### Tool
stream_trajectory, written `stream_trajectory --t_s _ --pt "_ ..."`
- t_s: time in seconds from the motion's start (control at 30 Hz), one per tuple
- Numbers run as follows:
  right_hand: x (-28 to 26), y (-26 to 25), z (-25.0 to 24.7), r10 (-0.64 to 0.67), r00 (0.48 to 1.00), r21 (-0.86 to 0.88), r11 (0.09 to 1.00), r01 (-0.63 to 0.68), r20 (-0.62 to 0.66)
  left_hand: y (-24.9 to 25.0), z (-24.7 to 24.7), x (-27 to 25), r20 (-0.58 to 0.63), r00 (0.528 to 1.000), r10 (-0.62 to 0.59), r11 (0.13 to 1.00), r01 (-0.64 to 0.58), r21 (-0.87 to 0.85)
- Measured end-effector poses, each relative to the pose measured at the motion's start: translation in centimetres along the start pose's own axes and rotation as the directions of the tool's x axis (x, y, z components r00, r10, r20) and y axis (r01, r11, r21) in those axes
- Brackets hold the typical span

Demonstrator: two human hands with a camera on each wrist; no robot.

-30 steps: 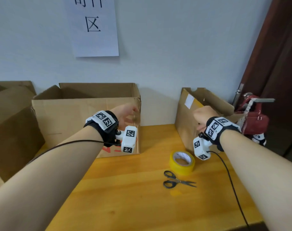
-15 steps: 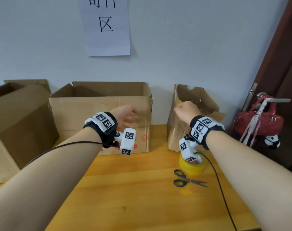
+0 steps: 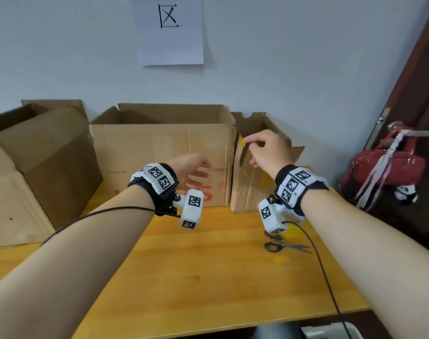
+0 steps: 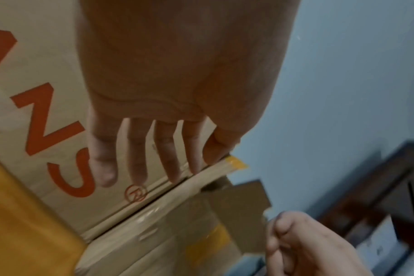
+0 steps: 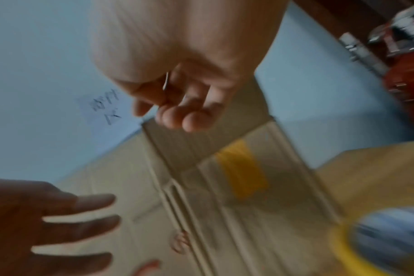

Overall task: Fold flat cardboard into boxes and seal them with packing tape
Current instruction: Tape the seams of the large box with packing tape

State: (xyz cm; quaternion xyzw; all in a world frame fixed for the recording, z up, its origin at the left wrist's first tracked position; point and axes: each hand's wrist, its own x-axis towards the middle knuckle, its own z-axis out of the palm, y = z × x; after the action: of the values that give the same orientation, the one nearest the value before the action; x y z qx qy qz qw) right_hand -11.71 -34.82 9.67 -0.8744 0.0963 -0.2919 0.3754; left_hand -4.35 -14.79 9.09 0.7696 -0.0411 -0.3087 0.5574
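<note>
A large open cardboard box with red lettering stands at the back of the wooden table. A smaller open box with a strip of yellow tape stands tight against its right side. My right hand has its fingers curled and pinches the small box's top edge near its left front corner. My left hand hovers open with its fingers spread straight before the large box's front face; I cannot tell whether it touches it. A yellow tape roll lies under my right wrist. Black scissors lie in front of it.
Another brown box fills the left end of the table. A red bag hangs from a door handle at the right. Wrist cables trail over the tabletop. The table's front edge is close to me.
My right hand has carried the small box leftward until it stands against the large box. The left hand has stayed in front of the large box, fingers spread.
</note>
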Motion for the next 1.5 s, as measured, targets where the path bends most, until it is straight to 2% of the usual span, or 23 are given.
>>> stream_trajectory --t_s 0.07,0.13,0.2,0.27,0.33,0.4,0.43,0.47,0.53,0.6,0.7,0.87,1.03,1.13,1.3,1.4,1.5 --pt "-1.3 1.4 -1.0 -0.035 0.996 0.009 0.999 0.035 -0.077 -0.7 1.2 0.0 0.019 0.999 0.039 0.999 -0.040 0.029" --pt "-2.9 3.5 -1.6 0.033 0.999 0.002 0.999 -0.033 0.019 -1.7 2.5 0.5 0.004 0.994 0.109 0.990 -0.109 0.091" --pt "-4.4 5.7 -1.9 0.132 0.979 -0.089 0.989 -0.120 0.153 -2.7 4.0 1.0 0.010 0.991 0.136 0.978 -0.136 0.161" --pt "-5.4 8.3 -2.1 0.252 0.933 -0.239 0.952 -0.191 0.256 -3.9 5.4 1.5 0.048 0.993 0.112 0.968 -0.119 0.219" --pt "-6.1 11.4 -2.1 0.378 0.861 -0.411 0.883 -0.226 0.339 -5.0 6.5 1.8 0.109 0.992 0.057 0.945 -0.089 0.316" --pt "-6.9 14.0 -2.0 0.479 0.771 -0.560 0.806 -0.195 0.421 -6.3 7.4 2.0 0.168 0.986 -0.014 0.908 -0.057 0.415" --pt "-7.4 14.8 -1.8 0.501 0.739 -0.604 0.780 -0.160 0.451 -6.9 7.6 2.2 0.178 0.983 -0.041 0.896 -0.043 0.442" --pt "-7.7 15.4 -1.7 0.500 0.731 -0.626 0.769 -0.128 0.465 -7.6 7.8 2.3 0.178 0.982 -0.062 0.893 -0.025 0.449" --pt "-8.2 15.8 -1.4 0.470 0.757 -0.623 0.775 -0.109 0.453 -8.8 8.1 2.5 0.189 0.975 -0.115 0.899 0.021 0.437" --pt "-8.5 15.9 -0.9 0.457 0.780 -0.579 0.801 -0.151 0.428 -9.8 8.4 2.5 0.238 0.955 -0.177 0.905 0.063 0.422" --pt "-8.9 15.8 0.3 0.480 0.761 -0.522 0.824 -0.220 0.436 -11.3 9.5 2.4 0.293 0.929 -0.228 0.899 0.085 0.429" --pt "-9.7 14.0 2.5 0.529 0.741 -0.508 0.810 -0.294 0.413 -12.8 10.9 2.3 0.345 0.899 -0.269 0.890 0.095 0.445" --pt "-10.7 12.2 5.0 0.544 0.693 -0.257 0.838 -0.482 0.474 -13.4 10.9 1.6 0.354 0.894 -0.274 0.926 0.146 0.348" --pt "-10.7 11.7 6.2 0.500 0.706 -0.255 0.865 -0.432 0.501 -13.6 10.7 1.3 0.367 0.902 -0.228 0.924 0.081 0.374" --pt "-9.7 12.5 5.4 0.403 0.759 -0.401 0.893 -0.204 0.511 -13.5 12.0 2.0 0.345 0.918 -0.197 0.908 0.038 0.416" --pt "-9.6 13.6 4.2 0.416 0.790 -0.479 0.859 -0.180 0.451 -13.5 13.4 2.3 0.325 0.937 -0.125 0.824 -0.084 0.561" --pt "-9.4 14.6 2.9 0.452 0.796 -0.537 0.821 -0.195 0.403 -13.5 14.5 2.4 0.366 0.924 -0.112 0.756 -0.160 0.635"
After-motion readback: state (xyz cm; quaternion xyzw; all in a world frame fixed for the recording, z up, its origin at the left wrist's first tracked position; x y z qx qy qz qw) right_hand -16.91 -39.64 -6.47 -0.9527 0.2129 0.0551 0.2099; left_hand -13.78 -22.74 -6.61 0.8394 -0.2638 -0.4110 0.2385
